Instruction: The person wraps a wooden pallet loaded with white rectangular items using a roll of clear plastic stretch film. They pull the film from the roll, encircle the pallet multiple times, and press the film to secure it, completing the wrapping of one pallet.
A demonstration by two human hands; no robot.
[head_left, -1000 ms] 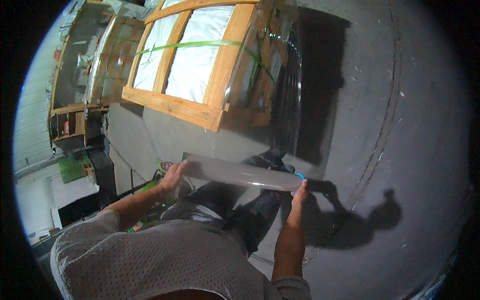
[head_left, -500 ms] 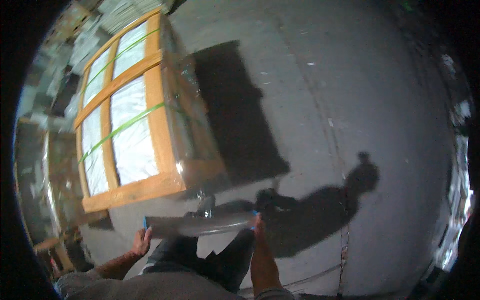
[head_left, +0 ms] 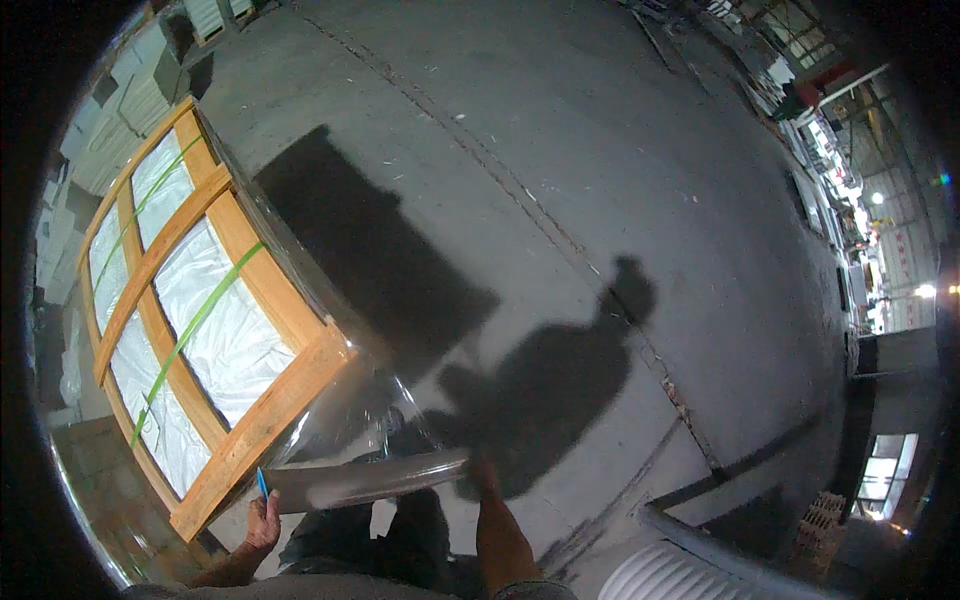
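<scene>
A long roll of clear stretch film [head_left: 370, 482] lies level across the front of my body. My left hand [head_left: 262, 520] is closed round its left end, where a blue edge shows. At the other end is my right hand [head_left: 484, 472], dark in shadow, gripping the roll with fingers hard to make out. From the roll, a loose sheet of film [head_left: 345, 420] runs up to the near corner of a wooden crate [head_left: 265, 430]. The crate has orange-brown slats, white wrapping inside and green straps [head_left: 207, 307].
Stacked pale slabs [head_left: 120, 120] stand behind the crate at the far left. A rough seam [head_left: 530, 205] crosses the grey concrete floor, where the crate and I cast shadows. A ribbed white object [head_left: 665, 575] and a dark rail [head_left: 690, 540] lie at lower right.
My view has swung to the right, so the crate appears farther left and more tilted. Both hands still hold the roll, and the film between roll and crate now shows wider.
</scene>
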